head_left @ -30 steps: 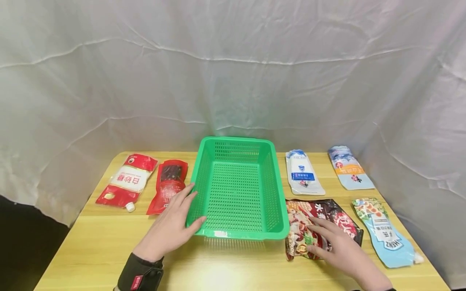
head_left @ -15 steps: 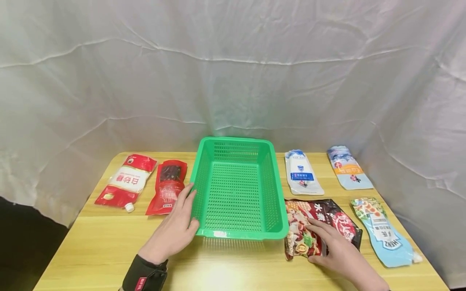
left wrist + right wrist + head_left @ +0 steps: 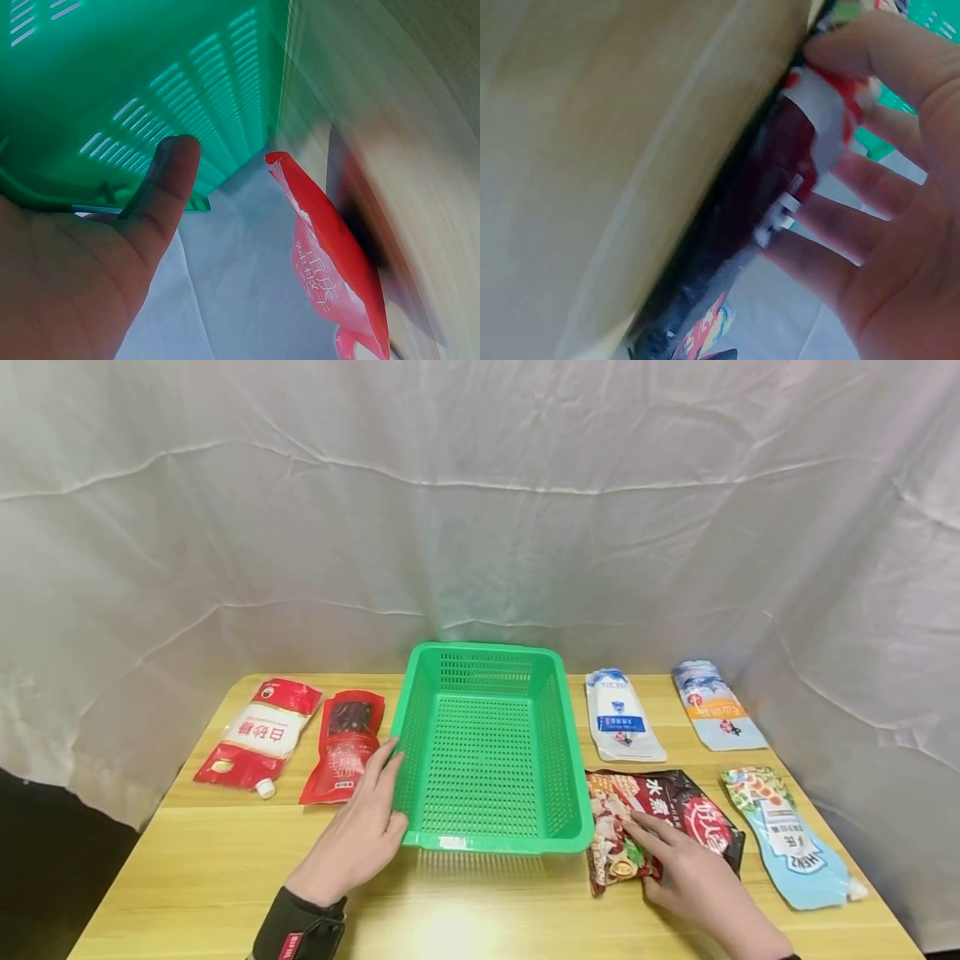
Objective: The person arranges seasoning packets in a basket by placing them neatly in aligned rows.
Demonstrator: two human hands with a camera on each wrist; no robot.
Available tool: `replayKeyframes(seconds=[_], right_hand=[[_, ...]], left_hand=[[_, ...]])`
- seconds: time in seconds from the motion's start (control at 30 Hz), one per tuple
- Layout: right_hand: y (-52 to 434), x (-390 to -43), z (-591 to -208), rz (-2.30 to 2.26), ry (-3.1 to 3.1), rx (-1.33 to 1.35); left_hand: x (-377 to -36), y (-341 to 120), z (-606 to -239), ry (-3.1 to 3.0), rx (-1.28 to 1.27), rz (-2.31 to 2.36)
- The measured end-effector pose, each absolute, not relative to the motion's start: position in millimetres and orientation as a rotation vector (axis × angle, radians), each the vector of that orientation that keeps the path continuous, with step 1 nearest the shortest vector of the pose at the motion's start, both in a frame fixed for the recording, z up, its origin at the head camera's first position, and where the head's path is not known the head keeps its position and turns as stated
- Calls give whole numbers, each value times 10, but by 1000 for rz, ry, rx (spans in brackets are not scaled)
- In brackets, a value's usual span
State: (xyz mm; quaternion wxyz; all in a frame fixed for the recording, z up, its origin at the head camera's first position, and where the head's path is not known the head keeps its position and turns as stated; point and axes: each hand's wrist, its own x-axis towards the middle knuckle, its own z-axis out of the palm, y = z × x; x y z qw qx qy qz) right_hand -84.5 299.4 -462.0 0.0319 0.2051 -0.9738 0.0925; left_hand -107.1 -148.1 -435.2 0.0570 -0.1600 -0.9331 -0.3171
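My left hand (image 3: 358, 831) lies along the left side of a green plastic basket (image 3: 491, 843), fingertips right at its rim and fingers nearly straight. In the left wrist view the thumb (image 3: 169, 180) stretches across the slotted basket wall. My right hand (image 3: 693, 877) grips the near edge of a dark red and black seasoning packet (image 3: 678, 793), which lies flat against the basket's right side. Its fingers lie over the printed face and its thumb is at the near edge. In the right wrist view the packet (image 3: 772, 157) shows between thumb and fingers.
Left of the basket lie a red pouch with a dark window (image 3: 345, 760) and a red and white capped sugar pouch (image 3: 262, 735). On the right are a white and blue pouch (image 3: 621, 714), an orange and blue pouch (image 3: 718, 706) and a light blue Heinz pouch (image 3: 798, 852). Grey cloth (image 3: 480, 527) hangs behind.
My right hand's thumb and fingers have drawn in on the seasoning packet's near edge. My left hand has settled slightly closer along the basket's rim. The basket and other pouches stay put.
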Motion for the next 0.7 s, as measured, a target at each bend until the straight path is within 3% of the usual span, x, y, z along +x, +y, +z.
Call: replayKeyframes(seconds=[0.7], right_hand=[[2931,-889,-4653,170,-2625,740]], left_hand=[[-1077,-1488,-4353,-2836,-468,-975]])
